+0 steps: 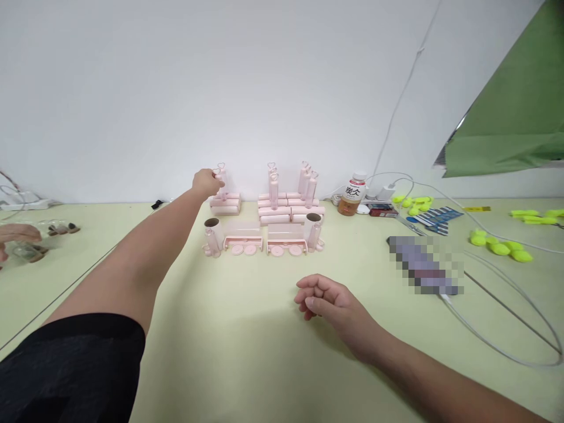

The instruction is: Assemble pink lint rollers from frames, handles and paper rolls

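Stretched out to the back left, my left hand (208, 182) has its fingers closed around the upper part of a pink heart-topped tube (219, 182). Another such tube (222, 176) stands right beside it, above pink cylinders (225, 205). My right hand (324, 299) hovers over the front of the table, fingers loosely curled and apart, holding nothing. Between the hands stand two open pink cases (243, 244) (286, 246) with round discs, flanked by upright rolls (212, 225) (313, 221). More pink tubes (274, 192) and stacked cylinders (275, 218) are behind.
A supplement bottle (352, 194) and a red box (383, 210) stand at the back right. A blurred device (423, 267) with a white cable (484, 343) and yellow pieces (500, 245) lie on the right. Another person's hand (20, 234) is at the far left.
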### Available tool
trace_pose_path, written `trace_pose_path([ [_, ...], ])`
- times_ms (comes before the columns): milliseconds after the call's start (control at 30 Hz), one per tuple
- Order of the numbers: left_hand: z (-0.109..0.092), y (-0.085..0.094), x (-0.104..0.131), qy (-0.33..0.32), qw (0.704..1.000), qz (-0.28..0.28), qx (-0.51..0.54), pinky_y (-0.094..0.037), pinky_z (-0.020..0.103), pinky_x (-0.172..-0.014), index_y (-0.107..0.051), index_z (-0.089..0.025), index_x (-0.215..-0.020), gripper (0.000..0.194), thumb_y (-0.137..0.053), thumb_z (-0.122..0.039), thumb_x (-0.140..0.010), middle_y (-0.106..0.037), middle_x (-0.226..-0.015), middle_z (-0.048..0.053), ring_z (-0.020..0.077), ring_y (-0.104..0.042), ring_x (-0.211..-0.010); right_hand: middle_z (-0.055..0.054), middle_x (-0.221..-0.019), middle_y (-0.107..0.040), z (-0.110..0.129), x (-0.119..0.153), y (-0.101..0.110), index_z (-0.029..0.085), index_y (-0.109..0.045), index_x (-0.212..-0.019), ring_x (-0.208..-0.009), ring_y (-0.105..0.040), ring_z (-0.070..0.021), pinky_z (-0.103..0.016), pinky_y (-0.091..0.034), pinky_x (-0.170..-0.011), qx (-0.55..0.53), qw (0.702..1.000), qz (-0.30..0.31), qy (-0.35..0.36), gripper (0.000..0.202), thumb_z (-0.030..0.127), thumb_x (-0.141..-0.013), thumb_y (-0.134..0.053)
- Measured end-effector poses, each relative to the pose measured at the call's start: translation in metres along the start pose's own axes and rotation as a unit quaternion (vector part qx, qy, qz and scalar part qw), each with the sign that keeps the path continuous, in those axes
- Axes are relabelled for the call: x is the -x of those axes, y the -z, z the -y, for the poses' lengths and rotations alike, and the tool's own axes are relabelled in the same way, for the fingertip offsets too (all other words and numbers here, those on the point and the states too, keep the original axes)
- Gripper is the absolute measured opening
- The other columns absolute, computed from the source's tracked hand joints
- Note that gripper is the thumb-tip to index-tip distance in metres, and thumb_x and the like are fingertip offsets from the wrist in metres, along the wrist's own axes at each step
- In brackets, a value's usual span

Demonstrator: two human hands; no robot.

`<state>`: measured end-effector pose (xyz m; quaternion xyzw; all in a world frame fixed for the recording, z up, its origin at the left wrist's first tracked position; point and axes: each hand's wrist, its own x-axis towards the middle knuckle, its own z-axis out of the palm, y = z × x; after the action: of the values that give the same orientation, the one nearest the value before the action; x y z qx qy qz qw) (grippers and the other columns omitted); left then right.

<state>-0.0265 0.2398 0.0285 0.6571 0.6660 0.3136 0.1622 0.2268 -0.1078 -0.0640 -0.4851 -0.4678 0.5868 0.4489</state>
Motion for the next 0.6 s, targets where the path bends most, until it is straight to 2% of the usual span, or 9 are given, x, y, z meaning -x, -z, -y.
trace_pose_path([
  [233, 0.003, -0.009, -0.007, 0.008, 1.000, 0.004, 0.010, -0.051, 0.031, -0.058, -0.061, -0.017, -0.092, 0.031, -0.078, -0.024, -0.067, -0.069, -0.078, 0.008, 0.0210, -0.068, -0.065, -0.003, -0.090, -0.065, -0.006, -0.002, 0.002, 0.021, -0.063, -0.100, -0.076, -0.056, -0.0152, -0.034, -0.046, -0.074, -0.003, 1.000, 0.019, -0.001, 0.023, 0.033, -0.081, -0.068],
  [367, 0.005, -0.010, 0.000, 0.024, 1.000, 0.011, 0.008, -0.050, 0.031, -0.057, -0.056, -0.016, -0.115, 0.050, -0.075, -0.037, -0.073, -0.070, -0.086, 0.010, 0.0203, -0.067, -0.063, -0.003, -0.090, -0.064, -0.007, -0.002, 0.002, 0.021, -0.062, -0.101, -0.077, -0.056, -0.0149, -0.033, -0.045, -0.075, 0.004, 1.000, 0.030, -0.007, 0.023, 0.033, -0.083, -0.066],
  [500, 0.004, -0.002, 0.015, 0.051, 0.999, -0.012, -0.006, -0.049, 0.033, -0.056, -0.042, -0.013, -0.134, 0.067, -0.063, -0.048, -0.081, -0.069, -0.101, 0.018, 0.0233, -0.067, -0.066, -0.002, -0.086, -0.062, -0.011, -0.006, 0.003, 0.020, -0.061, -0.100, -0.073, -0.054, -0.0140, -0.033, -0.044, -0.073, 0.029, 0.999, 0.037, -0.008, 0.023, 0.034, -0.082, -0.065],
  [600, 0.002, 0.010, 0.030, 0.043, 0.994, -0.004, -0.103, -0.050, 0.037, -0.060, -0.047, -0.009, -0.129, 0.068, -0.060, -0.054, -0.081, -0.067, -0.107, 0.024, 0.0290, -0.069, -0.073, -0.001, -0.082, -0.058, -0.018, -0.012, 0.002, 0.020, -0.060, -0.099, -0.068, -0.050, -0.0130, -0.030, -0.043, -0.066, 0.058, 0.998, 0.035, -0.014, 0.022, 0.034, -0.082, -0.064],
])
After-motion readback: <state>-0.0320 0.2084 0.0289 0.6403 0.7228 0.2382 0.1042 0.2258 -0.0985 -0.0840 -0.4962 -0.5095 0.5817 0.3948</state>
